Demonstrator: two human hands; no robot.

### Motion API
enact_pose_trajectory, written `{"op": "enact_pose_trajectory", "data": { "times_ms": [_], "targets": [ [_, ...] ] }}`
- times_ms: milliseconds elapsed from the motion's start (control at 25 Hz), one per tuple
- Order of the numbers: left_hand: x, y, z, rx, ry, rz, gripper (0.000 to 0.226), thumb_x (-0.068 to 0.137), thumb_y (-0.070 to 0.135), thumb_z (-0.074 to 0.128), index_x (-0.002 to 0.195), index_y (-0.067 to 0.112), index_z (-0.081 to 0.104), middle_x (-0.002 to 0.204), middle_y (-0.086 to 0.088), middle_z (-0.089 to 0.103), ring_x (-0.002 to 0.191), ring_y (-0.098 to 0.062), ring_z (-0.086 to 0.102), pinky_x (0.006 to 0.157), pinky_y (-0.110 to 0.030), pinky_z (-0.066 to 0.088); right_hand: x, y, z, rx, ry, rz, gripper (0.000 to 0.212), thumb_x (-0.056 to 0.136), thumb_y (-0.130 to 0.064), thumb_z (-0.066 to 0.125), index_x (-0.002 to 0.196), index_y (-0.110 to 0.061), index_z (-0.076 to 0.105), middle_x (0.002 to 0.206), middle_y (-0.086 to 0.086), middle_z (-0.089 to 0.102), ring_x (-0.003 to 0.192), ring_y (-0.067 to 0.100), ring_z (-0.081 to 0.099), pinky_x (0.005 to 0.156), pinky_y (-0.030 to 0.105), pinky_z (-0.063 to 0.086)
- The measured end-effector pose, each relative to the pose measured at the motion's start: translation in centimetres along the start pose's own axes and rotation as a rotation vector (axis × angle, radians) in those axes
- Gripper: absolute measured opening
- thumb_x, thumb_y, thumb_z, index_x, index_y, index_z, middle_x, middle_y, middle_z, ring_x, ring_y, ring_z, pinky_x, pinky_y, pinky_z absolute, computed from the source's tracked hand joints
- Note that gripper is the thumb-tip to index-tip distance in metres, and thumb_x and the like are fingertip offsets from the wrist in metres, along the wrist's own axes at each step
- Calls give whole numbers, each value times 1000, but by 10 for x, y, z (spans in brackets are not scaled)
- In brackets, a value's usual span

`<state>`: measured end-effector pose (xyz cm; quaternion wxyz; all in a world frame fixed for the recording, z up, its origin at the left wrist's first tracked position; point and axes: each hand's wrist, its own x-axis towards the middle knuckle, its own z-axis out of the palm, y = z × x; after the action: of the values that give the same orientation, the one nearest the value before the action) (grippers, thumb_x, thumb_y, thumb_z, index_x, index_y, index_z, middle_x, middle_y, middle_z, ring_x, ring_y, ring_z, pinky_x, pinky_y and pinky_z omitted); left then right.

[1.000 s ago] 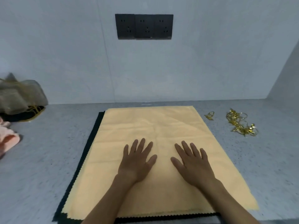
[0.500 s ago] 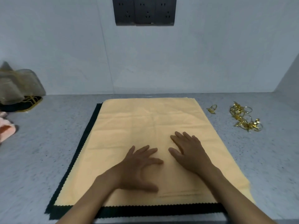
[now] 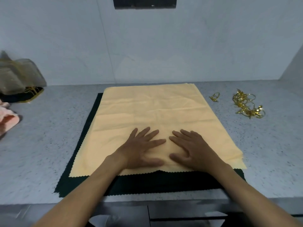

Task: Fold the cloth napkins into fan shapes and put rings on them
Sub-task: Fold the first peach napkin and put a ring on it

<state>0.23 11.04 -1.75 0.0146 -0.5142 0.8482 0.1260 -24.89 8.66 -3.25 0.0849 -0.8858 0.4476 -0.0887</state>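
1. Yellow napkin [image 3: 152,112] is spread flat in the middle of the counter [image 3: 49,136], its far edge close to the back wall. A few soft creases run across it, otherwise pretty smooth.
2. It lies on top of a black cloth [image 3: 164,182] with a zigzag edge. The black one pokes out along the left side and in a wide band at the counter's front edge.
3. Left hand [image 3: 141,148] rests palm-down on the near part of the napkin, fingers straight and splayed, pointing toward the right hand – not gripping anything, just flat on the fabric.
4. Right hand [image 3: 191,149] is the same deal: flat on the napkin, fingers spread and angled toward the left hand, thumb [image 3: 176,157] near the front hem. Nothing pinched that I can see.
5. The fingertips of the two hands are close together but apart. The napkin's front hem bumps up slightly between the thumbs.
6. Gold rings [image 3: 247,105] sit in a tangled heap toward the counter's back right, well apart from the napkin. One single ring [image 3: 214,97] lies on its own between the heap and the napkin's right edge.
7. Back left corner has a sheer grey bag [image 3: 18,76] slumped over something black with gold trim – can't tell what.
8. A pink cloth [image 3: 7,120] is bunched at the left edge, partly cut off.
9. Dark sockets [image 3: 145,3] on the wall above, top edge of the view.
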Motion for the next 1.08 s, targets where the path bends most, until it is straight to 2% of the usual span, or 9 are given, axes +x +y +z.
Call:
{"op": "enact_pose_trajectory", "data": {
  "times_ms": [80, 200, 320, 400, 520, 680, 760, 960, 1080],
  "targets": [
    [-1, 4, 1, -11, 90, 42, 86, 74, 87, 36, 149, 45, 31, 163, 11, 14, 150, -11, 5, 123, -43, 1, -7, 2, 0, 44, 18, -76, 91, 78, -89, 19, 149, -36, 38, 159, -15, 27, 148, 8, 19, 120, 29, 8],
    [-19, 11, 11, -91, 240, 158, 56, 82, 56, 48, 132, 32, 55, 145, 7, 49, 135, -14, 43, 113, -35, 33, -35, 1, 5, 117, 104, -141, 66, 85, -78, 44, 135, -36, 58, 148, -20, 45, 140, 1, 34, 116, 28, 23],
    [-27, 23, 5, -25, 234, 140, 39, 80, 34, 47, 119, 33, 52, 121, 14, 61, 103, -15, 62, 81, -32, 51, -43, 0, 8, 119, 269, -145, 37, 91, -54, 55, 113, -31, 72, 127, -20, 63, 122, 4, 55, 103, 35, 43],
    [-24, 25, -1, -6, 241, 99, 37, 81, 43, 48, 117, 35, 51, 113, 18, 62, 92, -11, 63, 74, -31, 49, -42, -1, 9, 104, 288, -166, 30, 92, -48, 56, 108, -29, 74, 121, -20, 67, 114, 5, 60, 95, 36, 47],
    [-23, 24, -2, -33, 207, 60, 52, 76, 67, 35, 116, 39, 53, 122, 22, 60, 102, -5, 61, 84, -31, 49, -39, 2, 9, 90, 293, -199, 27, 93, -45, 56, 103, -28, 74, 117, -18, 69, 108, 7, 63, 88, 35, 49],
    [-25, 22, 3, -54, 261, 49, 49, 79, 55, 26, 107, 33, 60, 117, 18, 66, 100, -10, 65, 78, -33, 50, -34, 0, 1, 44, 307, -167, 18, 90, -33, 58, 99, -26, 72, 105, -15, 72, 94, 13, 67, 75, 34, 55],
    [-25, 25, 1, -40, 247, 30, 51, 80, 64, 31, 113, 36, 57, 117, 21, 64, 98, -7, 62, 76, -28, 44, -36, 1, -4, 11, 286, -178, 18, 86, -32, 61, 101, -26, 69, 101, -14, 72, 89, 15, 67, 70, 34, 56],
    [-21, 38, 7, 34, 293, -67, 34, 92, 55, 47, 116, 33, 57, 119, 18, 63, 96, -14, 63, 77, -29, 45, -30, 2, -12, -76, 183, -120, 27, 87, -36, 50, 105, -26, 67, 100, -10, 71, 91, 18, 66, 68, 34, 54],
    [-17, 45, 10, 33, 301, -115, 48, 84, 68, 52, 119, 36, 56, 122, 20, 61, 99, -13, 63, 78, -30, 44, -28, 1, -16, -5, 92, -52, 39, 86, -52, 60, 119, -32, 65, 117, -18, 65, 106, 9, 57, 84, 32, 49]
  ]
}}
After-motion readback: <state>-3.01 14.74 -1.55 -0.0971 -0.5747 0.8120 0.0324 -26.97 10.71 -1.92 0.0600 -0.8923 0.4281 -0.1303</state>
